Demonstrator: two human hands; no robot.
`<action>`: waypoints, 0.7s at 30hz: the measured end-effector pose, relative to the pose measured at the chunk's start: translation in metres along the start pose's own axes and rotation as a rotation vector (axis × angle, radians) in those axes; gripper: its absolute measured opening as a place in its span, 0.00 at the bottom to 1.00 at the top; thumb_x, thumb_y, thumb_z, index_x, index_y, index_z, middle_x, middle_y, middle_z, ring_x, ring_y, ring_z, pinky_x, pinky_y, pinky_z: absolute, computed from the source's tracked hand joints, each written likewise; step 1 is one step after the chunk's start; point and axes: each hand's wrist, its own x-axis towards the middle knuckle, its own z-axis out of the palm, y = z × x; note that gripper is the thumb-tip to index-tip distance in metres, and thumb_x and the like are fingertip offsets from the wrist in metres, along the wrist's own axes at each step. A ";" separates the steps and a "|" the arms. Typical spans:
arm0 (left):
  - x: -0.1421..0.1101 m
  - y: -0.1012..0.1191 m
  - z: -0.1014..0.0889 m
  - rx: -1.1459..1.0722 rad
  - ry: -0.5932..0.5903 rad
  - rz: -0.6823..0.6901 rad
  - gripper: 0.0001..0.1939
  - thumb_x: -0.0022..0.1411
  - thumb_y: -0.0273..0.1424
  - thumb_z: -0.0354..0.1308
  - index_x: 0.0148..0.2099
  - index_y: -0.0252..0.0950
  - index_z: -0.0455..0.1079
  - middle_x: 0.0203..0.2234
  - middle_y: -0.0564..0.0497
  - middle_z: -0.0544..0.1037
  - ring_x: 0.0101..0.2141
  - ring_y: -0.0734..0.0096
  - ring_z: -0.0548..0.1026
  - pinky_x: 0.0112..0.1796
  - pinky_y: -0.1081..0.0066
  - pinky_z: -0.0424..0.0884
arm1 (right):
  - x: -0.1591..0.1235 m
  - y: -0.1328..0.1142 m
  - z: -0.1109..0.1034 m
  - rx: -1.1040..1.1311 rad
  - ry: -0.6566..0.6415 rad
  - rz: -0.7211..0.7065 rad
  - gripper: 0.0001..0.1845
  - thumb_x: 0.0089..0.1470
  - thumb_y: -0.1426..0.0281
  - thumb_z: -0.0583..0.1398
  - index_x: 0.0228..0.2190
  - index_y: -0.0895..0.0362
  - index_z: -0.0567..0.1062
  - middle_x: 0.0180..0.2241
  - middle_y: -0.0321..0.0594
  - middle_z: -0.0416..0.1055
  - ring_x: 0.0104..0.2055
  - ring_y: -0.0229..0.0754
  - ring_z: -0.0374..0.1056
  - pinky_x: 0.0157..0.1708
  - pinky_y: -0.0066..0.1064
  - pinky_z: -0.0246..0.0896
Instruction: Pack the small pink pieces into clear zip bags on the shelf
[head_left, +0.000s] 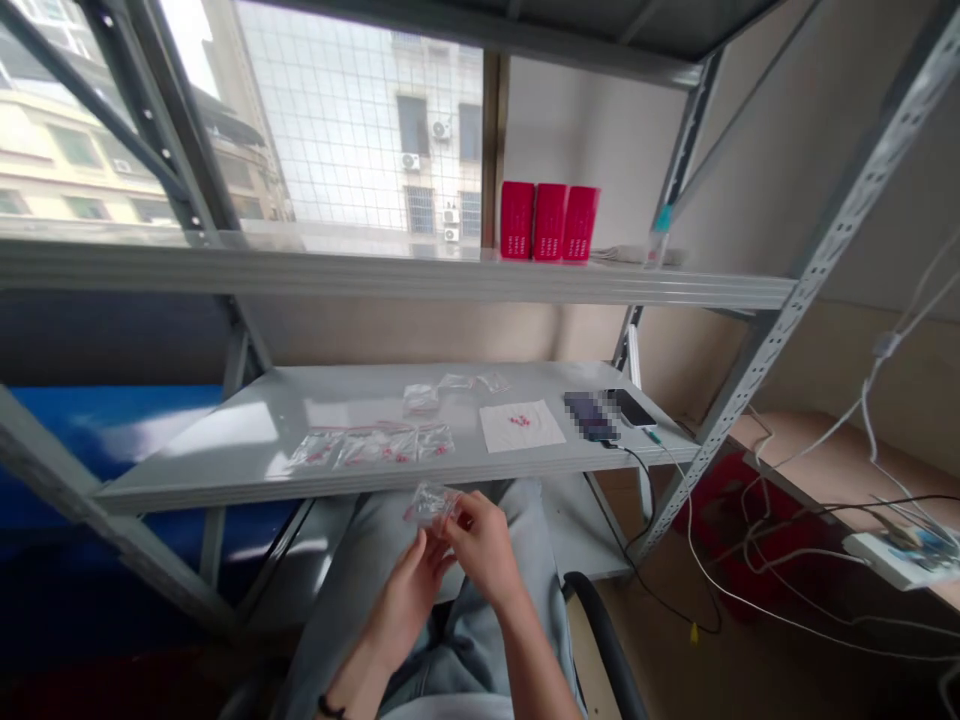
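Above my lap, just in front of the shelf edge, both hands grip a small clear plastic bag (431, 500). My left hand (412, 590) has its fingers closed at the bag's lower side. From the right, my right hand (484, 545) pinches the bag's near edge, where some red shows by the fingertips. On the shelf (247, 435) beyond lies a row of clear bags (375, 447), several with small red pieces in them. A white sheet (499, 430) to their right carries a little pile of red pieces (519, 420).
More clear bags (421, 398) lie farther back. Two phones, one a black phone (634, 408), rest at the shelf's right with cables hanging down. Three red boxes (550, 222) and a teal-capped bottle (658, 238) stand on the upper shelf. A power strip (904, 558) sits far right.
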 end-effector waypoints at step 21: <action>0.027 -0.018 0.029 -0.020 0.364 0.308 0.26 0.52 0.35 0.75 0.51 0.45 0.70 0.33 0.55 0.80 0.30 0.70 0.78 0.32 0.72 0.75 | -0.016 0.046 0.076 1.338 0.250 0.585 0.11 0.53 0.67 0.60 0.37 0.57 0.79 0.38 0.42 0.81 0.45 0.47 0.77 0.50 0.36 0.71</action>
